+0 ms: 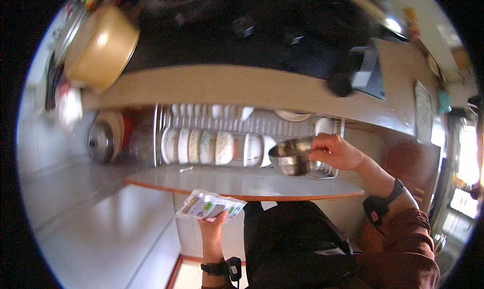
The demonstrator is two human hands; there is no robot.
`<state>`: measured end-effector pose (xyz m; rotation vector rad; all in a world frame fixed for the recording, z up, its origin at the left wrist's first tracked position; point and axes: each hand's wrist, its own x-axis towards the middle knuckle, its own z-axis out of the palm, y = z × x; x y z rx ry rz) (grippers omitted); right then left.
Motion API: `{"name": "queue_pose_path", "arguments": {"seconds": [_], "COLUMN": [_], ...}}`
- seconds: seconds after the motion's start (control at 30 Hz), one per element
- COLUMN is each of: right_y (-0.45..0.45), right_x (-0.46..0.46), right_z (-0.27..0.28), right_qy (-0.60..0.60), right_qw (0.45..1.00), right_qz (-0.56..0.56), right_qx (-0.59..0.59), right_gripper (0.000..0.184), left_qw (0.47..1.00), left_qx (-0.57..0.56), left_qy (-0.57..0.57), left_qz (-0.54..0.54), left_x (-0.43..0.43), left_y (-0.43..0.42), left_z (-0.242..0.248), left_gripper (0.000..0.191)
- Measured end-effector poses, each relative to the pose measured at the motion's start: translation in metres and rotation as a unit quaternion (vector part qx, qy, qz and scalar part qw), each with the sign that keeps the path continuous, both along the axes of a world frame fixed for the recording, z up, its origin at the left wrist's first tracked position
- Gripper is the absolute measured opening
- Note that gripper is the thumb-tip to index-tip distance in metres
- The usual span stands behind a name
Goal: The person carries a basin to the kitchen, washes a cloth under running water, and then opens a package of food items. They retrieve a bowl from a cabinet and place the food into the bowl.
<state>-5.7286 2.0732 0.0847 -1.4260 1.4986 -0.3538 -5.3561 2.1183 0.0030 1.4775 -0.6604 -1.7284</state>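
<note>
My right hand (334, 151) pinches the rim of a stainless steel bowl (297, 164), which is over the right part of an open pull-out dish rack (278, 128). Beside the bowl, several white patterned bowls (224, 148) stand on edge in a row in the rack. Smaller white dishes (194, 110) line the row behind them. Nearer to my body, my left hand (214, 221) grips a clear plastic packet (211, 207) with printed writing, in front of the drawer's front panel (242, 185).
Above the drawer runs the beige counter edge (227, 83), with a dark stove (227, 47) on it. A yellow pot (102, 49) is at the upper left. Pot lids (101, 141) stand left of the rack. A patterned board (423, 111) lies at the right.
</note>
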Motion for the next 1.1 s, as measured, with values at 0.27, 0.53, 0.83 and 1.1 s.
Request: {"name": "queue_pose_path", "arguments": {"seconds": [0.27, 0.53, 0.83, 1.1], "right_y": [0.222, 0.424, 0.61, 0.714], "right_x": [-0.051, -0.073, -0.129, -0.257], "right_z": [0.084, 0.122, 0.13, 0.117], "right_qy": [0.124, 0.187, 0.059, 0.262], "right_qw": [0.937, 0.838, 0.723, 0.764], "right_qz": [-0.327, -0.51, -0.682, -0.588], "right_qx": [-0.013, 0.054, 0.095, -0.035], "right_gripper": [0.018, 0.025, 0.022, 0.013], "left_qw": [0.999, 0.995, 0.939, 0.838], "left_qx": [-0.051, -0.095, -0.101, -0.08], "left_qy": [0.016, 0.029, 0.059, 0.245], "left_qz": [-0.002, -0.022, -0.324, -0.481], "left_x": [0.005, -0.026, -0.183, -0.481], "left_y": [0.001, 0.013, 0.116, 0.249], "left_z": [-0.015, 0.001, 0.115, 0.202], "left_gripper": [0.059, 0.047, 0.052, 0.049]}}
